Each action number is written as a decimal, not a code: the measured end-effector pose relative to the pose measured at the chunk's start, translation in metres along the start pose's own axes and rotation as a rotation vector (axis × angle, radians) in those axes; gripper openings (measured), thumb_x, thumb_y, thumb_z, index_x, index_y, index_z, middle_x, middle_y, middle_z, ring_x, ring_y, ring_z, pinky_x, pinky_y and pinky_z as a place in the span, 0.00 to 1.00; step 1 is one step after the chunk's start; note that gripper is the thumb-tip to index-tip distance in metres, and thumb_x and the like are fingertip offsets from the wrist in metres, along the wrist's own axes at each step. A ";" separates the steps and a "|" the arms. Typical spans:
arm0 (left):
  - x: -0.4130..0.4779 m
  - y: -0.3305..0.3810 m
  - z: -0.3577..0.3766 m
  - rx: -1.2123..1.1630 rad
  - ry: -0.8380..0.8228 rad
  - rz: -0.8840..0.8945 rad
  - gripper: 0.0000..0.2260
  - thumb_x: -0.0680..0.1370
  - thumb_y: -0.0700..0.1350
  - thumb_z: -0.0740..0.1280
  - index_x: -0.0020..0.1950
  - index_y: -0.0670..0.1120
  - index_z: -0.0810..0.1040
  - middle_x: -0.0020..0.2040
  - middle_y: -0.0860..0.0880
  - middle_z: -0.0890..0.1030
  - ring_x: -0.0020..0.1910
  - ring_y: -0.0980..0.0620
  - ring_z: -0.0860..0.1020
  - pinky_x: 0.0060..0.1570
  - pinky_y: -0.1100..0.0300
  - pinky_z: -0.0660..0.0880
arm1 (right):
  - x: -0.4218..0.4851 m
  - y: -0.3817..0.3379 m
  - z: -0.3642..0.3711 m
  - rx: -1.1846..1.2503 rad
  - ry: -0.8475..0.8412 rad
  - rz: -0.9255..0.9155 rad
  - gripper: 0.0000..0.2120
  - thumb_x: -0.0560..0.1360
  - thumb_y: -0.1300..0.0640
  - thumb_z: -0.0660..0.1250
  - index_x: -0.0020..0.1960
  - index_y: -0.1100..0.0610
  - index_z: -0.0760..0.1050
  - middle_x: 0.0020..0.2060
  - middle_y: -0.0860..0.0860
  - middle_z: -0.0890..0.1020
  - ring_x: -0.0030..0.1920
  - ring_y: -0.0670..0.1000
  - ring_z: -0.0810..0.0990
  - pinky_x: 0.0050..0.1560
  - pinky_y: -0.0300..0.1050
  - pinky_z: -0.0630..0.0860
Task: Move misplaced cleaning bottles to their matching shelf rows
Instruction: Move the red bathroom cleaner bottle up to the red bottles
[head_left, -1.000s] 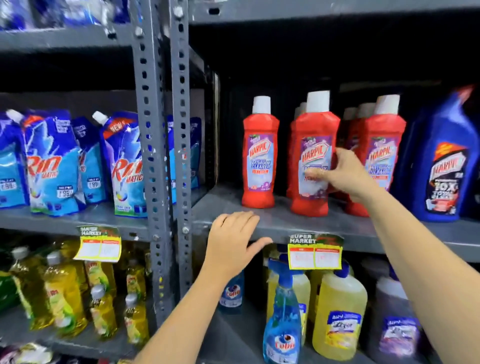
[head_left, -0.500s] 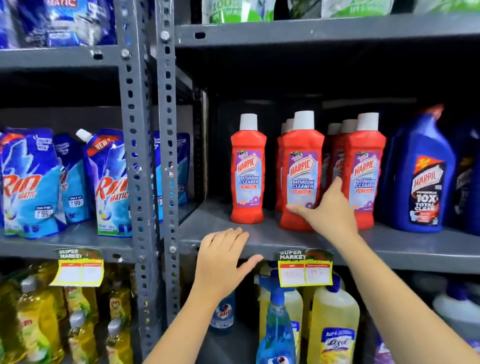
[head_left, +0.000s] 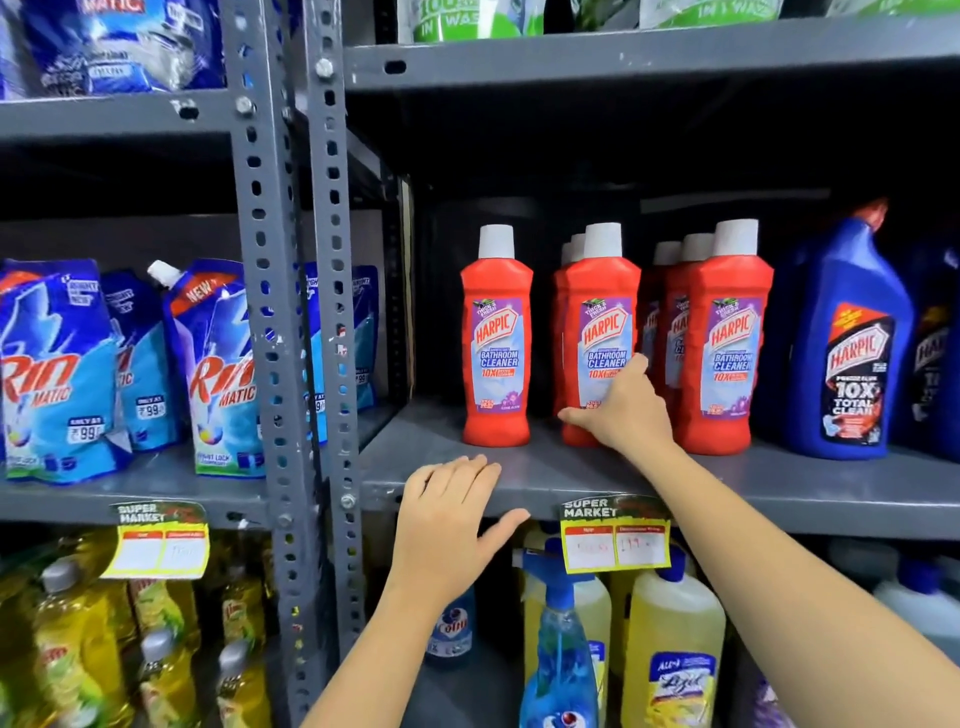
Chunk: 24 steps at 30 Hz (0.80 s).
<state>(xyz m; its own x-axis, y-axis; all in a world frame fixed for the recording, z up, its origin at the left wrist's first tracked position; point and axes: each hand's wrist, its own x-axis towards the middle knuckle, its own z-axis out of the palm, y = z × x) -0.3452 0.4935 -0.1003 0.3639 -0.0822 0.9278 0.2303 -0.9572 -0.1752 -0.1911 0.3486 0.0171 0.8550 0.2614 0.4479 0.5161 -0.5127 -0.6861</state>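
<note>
Two hands work a grey metal shelf (head_left: 545, 475) in a supermarket aisle, where our right hand (head_left: 626, 408) cups the base of the front middle red bathroom cleaner bottle (head_left: 600, 332), thumb low across its front and fingers reaching round its right side; whether the grip has fully closed we cannot tell. That bottle stands upright in a column of its own kind, another red column just to its right, a lone red bottle (head_left: 497, 338) apart to its left, and blue toilet cleaner bottles (head_left: 852, 343) further right. Our left hand (head_left: 449, 519) lies flat on the shelf lip, fingers spread, holding nothing.

We judge the bottle full and fairly heavy, its plastic stiff but smooth, and likely to slip under a grip taken this low. The waist at the label offers a surer hold than the base or the white cap (head_left: 602, 240), and tall, narrow neighbours may topple if knocked.
</note>
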 end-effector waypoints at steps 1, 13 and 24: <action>0.000 0.000 0.000 -0.002 0.000 0.000 0.23 0.78 0.62 0.62 0.57 0.44 0.82 0.56 0.47 0.83 0.56 0.47 0.80 0.58 0.53 0.68 | 0.002 0.001 0.000 -0.001 -0.004 0.000 0.42 0.61 0.46 0.82 0.62 0.60 0.60 0.62 0.60 0.76 0.60 0.65 0.78 0.56 0.56 0.74; 0.000 0.000 -0.001 -0.014 0.000 -0.012 0.23 0.78 0.62 0.62 0.57 0.44 0.82 0.56 0.47 0.83 0.56 0.48 0.79 0.58 0.53 0.68 | 0.003 0.008 0.001 -0.049 0.065 -0.067 0.39 0.59 0.40 0.81 0.52 0.55 0.57 0.58 0.58 0.80 0.57 0.66 0.79 0.51 0.54 0.74; 0.000 0.002 -0.003 -0.030 -0.061 -0.030 0.24 0.79 0.62 0.61 0.59 0.44 0.81 0.57 0.47 0.82 0.58 0.47 0.78 0.58 0.52 0.69 | -0.002 0.009 0.004 -0.060 0.095 -0.021 0.41 0.60 0.39 0.80 0.58 0.58 0.60 0.58 0.58 0.79 0.57 0.66 0.79 0.49 0.53 0.73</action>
<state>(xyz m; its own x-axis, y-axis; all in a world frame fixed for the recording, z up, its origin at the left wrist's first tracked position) -0.3475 0.4906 -0.0995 0.4122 -0.0374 0.9103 0.2146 -0.9671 -0.1369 -0.1878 0.3469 0.0080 0.8339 0.1955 0.5161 0.5276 -0.5568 -0.6415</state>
